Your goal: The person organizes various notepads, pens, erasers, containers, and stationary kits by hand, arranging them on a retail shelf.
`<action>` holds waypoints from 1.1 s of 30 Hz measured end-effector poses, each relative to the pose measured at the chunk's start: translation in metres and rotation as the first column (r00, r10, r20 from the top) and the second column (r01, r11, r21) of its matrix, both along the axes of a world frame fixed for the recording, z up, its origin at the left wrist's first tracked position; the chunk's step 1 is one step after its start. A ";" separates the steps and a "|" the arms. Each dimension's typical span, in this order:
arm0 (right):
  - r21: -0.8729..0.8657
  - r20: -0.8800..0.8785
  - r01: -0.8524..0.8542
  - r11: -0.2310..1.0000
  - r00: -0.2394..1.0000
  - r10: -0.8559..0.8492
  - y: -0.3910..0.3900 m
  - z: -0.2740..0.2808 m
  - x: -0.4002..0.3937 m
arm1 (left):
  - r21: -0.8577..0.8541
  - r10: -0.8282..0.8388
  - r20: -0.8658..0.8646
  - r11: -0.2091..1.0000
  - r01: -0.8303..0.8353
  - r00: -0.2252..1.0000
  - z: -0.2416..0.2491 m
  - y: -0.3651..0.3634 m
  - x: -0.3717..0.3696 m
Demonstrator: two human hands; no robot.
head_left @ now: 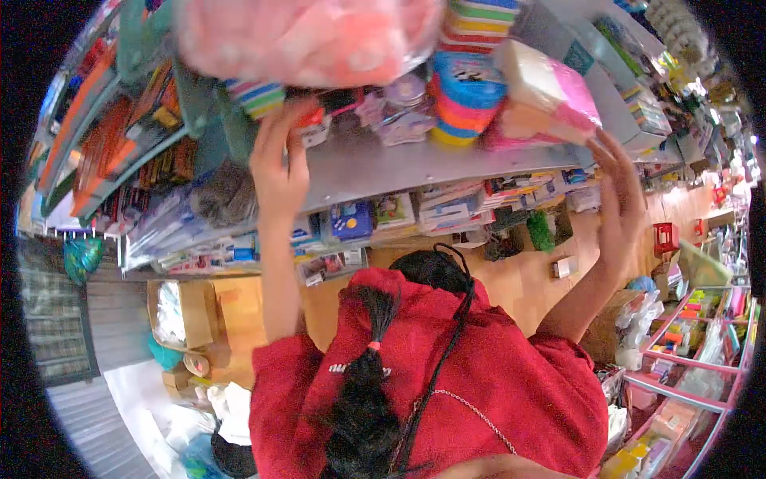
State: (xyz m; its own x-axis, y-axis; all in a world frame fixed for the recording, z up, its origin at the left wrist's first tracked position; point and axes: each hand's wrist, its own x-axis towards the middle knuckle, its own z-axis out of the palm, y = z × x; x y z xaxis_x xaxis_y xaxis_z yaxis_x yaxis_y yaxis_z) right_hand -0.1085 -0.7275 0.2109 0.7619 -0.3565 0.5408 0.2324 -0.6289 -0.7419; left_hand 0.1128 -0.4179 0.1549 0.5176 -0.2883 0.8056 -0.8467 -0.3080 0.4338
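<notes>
My left hand [279, 156] is raised at the shelf edge, its fingers apart beside a small red and white item [313, 125] and below a large pink plastic-wrapped bundle [307, 40]. My right hand [621, 188] has its fingertips against the lower right corner of a white and pink wrapped pack [546, 100]; its fingers are stretched out. Between the hands, stacked round containers in blue, pink, orange and yellow [467, 96] stand next to star-shaped lilac items [399, 112] on the grey shelf [375, 169].
Lower shelves hold boxed goods, among them a blue box [351, 220]. Green baskets [195, 96] are at the upper left. An open cardboard box [199, 315] sits on the floor at left. A rack with pink edges [678, 387] stands at the lower right.
</notes>
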 end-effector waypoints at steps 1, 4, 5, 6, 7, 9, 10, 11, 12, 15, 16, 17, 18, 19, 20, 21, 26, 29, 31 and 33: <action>0.051 0.120 0.054 0.997 0.991 -0.060 -0.024 -0.013 -0.005 | -0.040 -0.050 0.005 0.998 0.050 0.999 -0.005 -0.010 -0.016; 0.179 0.215 0.145 0.973 0.959 -0.182 -0.067 -0.041 0.003 | -0.045 -0.134 -0.039 0.990 0.133 0.990 -0.009 -0.075 -0.060; 0.221 0.177 0.144 0.965 0.967 -0.185 -0.069 -0.049 0.006 | 0.009 -0.138 -0.021 0.990 0.138 0.990 -0.010 -0.098 -0.068; 0.216 0.169 0.113 0.970 0.974 -0.151 -0.073 -0.058 0.011 | 0.063 -0.142 0.002 0.988 0.142 0.990 -0.010 -0.121 -0.072; 0.211 0.163 0.082 0.974 0.980 -0.118 -0.078 -0.066 0.018 | 0.118 -0.148 0.026 0.983 0.144 0.989 -0.008 -0.141 -0.075; 0.142 0.175 0.039 0.989 0.982 -0.064 -0.085 -0.072 0.028 | 0.115 -0.146 0.044 0.983 0.140 0.988 -0.003 -0.175 -0.078; 0.094 0.170 0.035 0.995 0.984 -0.051 -0.095 -0.080 0.034 | 0.115 -0.143 0.052 0.984 0.137 0.988 0.000 -0.189 -0.078; 0.095 0.180 0.026 0.995 0.983 -0.043 -0.102 -0.085 0.039 | 0.143 -0.114 0.064 0.984 0.104 0.991 0.001 -0.199 -0.077; 0.085 0.168 0.004 0.996 0.986 -0.018 -0.108 -0.089 0.044 | 0.125 -0.101 0.057 0.988 0.093 0.993 0.002 -0.208 -0.077; 0.040 0.121 -0.015 0.999 0.993 0.011 -0.112 -0.096 0.052 | 0.087 -0.065 0.022 0.994 0.063 0.998 0.001 -0.222 -0.082; 0.022 0.107 -0.021 1.000 0.994 0.018 -0.114 -0.099 0.053 | 0.085 -0.054 0.010 0.995 0.053 0.999 -0.001 -0.225 -0.084; 0.008 0.090 -0.025 1.000 0.996 0.024 -0.115 -0.102 0.053 | 0.087 -0.044 -0.006 0.995 0.044 0.999 -0.004 -0.227 -0.087; -0.003 0.071 -0.028 1.000 0.997 0.028 -0.115 -0.104 0.055 | 0.090 -0.035 -0.023 0.995 0.036 0.999 -0.007 -0.230 -0.089; -0.020 0.078 -0.036 0.999 0.996 0.037 -0.116 -0.105 0.057 | 0.114 -0.017 -0.024 0.993 0.019 1.000 -0.009 -0.233 -0.091; -0.035 0.083 -0.042 0.999 0.996 0.045 -0.116 -0.105 0.057 | 0.099 0.004 -0.043 0.995 0.000 0.999 -0.011 -0.235 -0.094; -0.051 0.086 -0.047 0.998 0.995 0.051 -0.116 -0.107 0.058 | 0.083 0.024 -0.062 0.996 -0.018 0.998 -0.012 -0.237 -0.096; 0.045 0.105 -0.044 0.998 0.994 0.039 -0.116 -0.119 0.066 | 0.144 0.140 -0.015 0.980 -0.137 0.990 -0.017 -0.243 -0.098; 0.065 0.079 -0.048 0.997 0.996 0.043 -0.126 -0.124 0.074 | 0.107 0.173 0.036 0.979 -0.176 0.984 -0.010 -0.250 -0.100; 0.106 0.072 -0.091 0.990 0.994 0.084 -0.131 -0.129 0.077 | 0.137 0.206 0.126 0.965 -0.223 0.970 0.001 -0.253 -0.102; 0.114 0.050 -0.067 0.991 0.997 0.062 -0.132 -0.134 0.080 | 0.185 0.203 0.216 0.952 -0.245 0.955 0.016 -0.260 -0.095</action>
